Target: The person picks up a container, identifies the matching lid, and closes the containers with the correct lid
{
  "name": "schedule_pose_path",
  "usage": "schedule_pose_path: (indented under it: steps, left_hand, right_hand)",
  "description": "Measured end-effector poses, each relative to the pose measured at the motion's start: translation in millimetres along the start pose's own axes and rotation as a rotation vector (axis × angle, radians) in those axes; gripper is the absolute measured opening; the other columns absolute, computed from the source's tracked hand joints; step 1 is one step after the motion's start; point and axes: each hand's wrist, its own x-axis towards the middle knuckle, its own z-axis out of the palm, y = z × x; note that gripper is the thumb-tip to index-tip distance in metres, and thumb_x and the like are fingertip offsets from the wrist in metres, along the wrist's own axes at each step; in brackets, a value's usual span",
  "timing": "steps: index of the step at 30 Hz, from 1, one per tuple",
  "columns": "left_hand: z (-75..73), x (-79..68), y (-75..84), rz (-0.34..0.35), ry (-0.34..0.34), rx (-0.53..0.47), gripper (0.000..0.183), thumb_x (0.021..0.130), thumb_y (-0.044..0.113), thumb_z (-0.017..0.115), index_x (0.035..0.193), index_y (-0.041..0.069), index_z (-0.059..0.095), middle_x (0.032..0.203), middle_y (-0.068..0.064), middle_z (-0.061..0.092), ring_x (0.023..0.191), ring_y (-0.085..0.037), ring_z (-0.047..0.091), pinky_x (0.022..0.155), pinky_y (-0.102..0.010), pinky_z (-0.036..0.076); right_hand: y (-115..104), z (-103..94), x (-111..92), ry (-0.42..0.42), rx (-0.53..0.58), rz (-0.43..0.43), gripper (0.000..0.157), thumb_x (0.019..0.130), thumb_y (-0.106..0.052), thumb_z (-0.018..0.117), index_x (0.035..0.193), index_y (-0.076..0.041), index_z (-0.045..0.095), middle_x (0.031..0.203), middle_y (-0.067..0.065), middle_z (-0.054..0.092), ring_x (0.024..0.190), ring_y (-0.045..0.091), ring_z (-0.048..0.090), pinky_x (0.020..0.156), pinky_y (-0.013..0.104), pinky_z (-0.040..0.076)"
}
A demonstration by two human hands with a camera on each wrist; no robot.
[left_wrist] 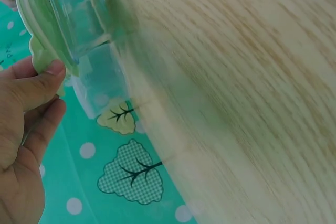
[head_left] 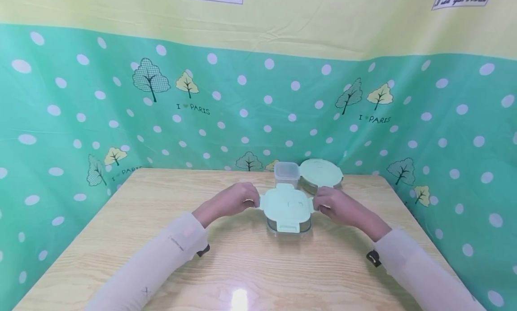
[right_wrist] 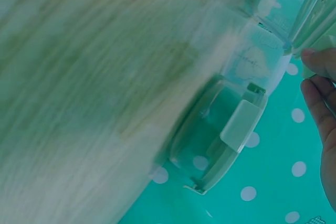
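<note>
A pale green snap-lock lid (head_left: 286, 203) with flaps spread outward lies over a clear glass food container (head_left: 300, 228) standing on the table. My left hand (head_left: 242, 199) pinches the lid's left flap between thumb and fingers, which the left wrist view shows closely at the lid edge (left_wrist: 37, 19). On the other side, my right hand (head_left: 337, 205) pinches the right flap. The glass wall (left_wrist: 79, 14) stands just under the lid; whether the lid touches the rim all round, I cannot tell.
Behind stand a small clear plastic box (head_left: 287, 172) and a glass container with a rounded pale green lid (head_left: 321, 173), near the table's back edge. A green dotted curtain (head_left: 250, 100) hangs around the wooden table (head_left: 161, 194).
</note>
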Motion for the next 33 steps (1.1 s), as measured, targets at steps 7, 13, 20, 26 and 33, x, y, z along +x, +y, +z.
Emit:
schedule_pose_path:
  steps: [7, 13, 20, 26, 33]
  left_hand:
    - [1.7, -0.8, 3.8, -0.007, -0.018, 0.015, 0.014, 0.087, -0.002, 0.077, 0.086, 0.012, 0.077, 0.091, 0.006, 0.074, 0.091, -0.011, 0.064, 0.084, -0.021, 0.056]
    - [5.5, -2.6, 5.6, 0.003, 0.001, 0.013, 0.014, 0.087, -0.001, 0.078, 0.086, 0.012, 0.077, 0.092, 0.005, 0.074, 0.092, -0.011, 0.065, 0.085, -0.019, 0.056]
    - [8.5, -4.2, 7.0, 0.025, 0.004, 0.033, 0.016, 0.088, -0.001, 0.077, 0.085, 0.014, 0.077, 0.091, 0.006, 0.073, 0.092, -0.010, 0.066, 0.086, -0.018, 0.056]
    - [9.0, -5.5, 9.1, 0.043, 0.009, 0.057, 0.016, 0.088, -0.001, 0.077, 0.084, 0.014, 0.076, 0.091, 0.006, 0.072, 0.093, -0.011, 0.066, 0.088, -0.020, 0.056]
    - [11.2, -7.2, 11.3, 0.043, 0.003, 0.067, 0.017, 0.088, -0.002, 0.077, 0.084, 0.015, 0.077, 0.092, 0.006, 0.072, 0.093, -0.010, 0.065, 0.087, -0.017, 0.055]
  right_hand:
    - [-0.4, 4.2, -3.7, 0.017, -0.012, -0.010, 0.035, 0.076, 0.014, 0.081, 0.081, -0.018, 0.067, 0.087, -0.009, 0.064, 0.085, 0.008, 0.055, 0.069, 0.024, 0.055]
    - [-0.9, 5.1, -6.9, 0.041, -0.026, -0.048, 0.034, 0.074, 0.016, 0.079, 0.080, -0.015, 0.066, 0.085, -0.009, 0.061, 0.083, 0.008, 0.051, 0.066, 0.022, 0.052]
    - [-4.0, 6.6, -10.8, 0.047, -0.034, -0.058, 0.035, 0.075, 0.017, 0.077, 0.080, -0.016, 0.066, 0.085, -0.008, 0.060, 0.083, 0.007, 0.050, 0.067, 0.018, 0.051]
    - [-8.1, 6.4, -12.2, 0.047, -0.040, -0.058, 0.037, 0.074, 0.018, 0.077, 0.079, -0.016, 0.065, 0.084, -0.008, 0.058, 0.082, 0.007, 0.050, 0.066, 0.018, 0.051]
    - [-9.3, 6.4, -13.9, 0.036, -0.032, -0.045, 0.036, 0.074, 0.018, 0.078, 0.079, -0.016, 0.065, 0.085, -0.007, 0.059, 0.083, 0.007, 0.051, 0.067, 0.018, 0.052]
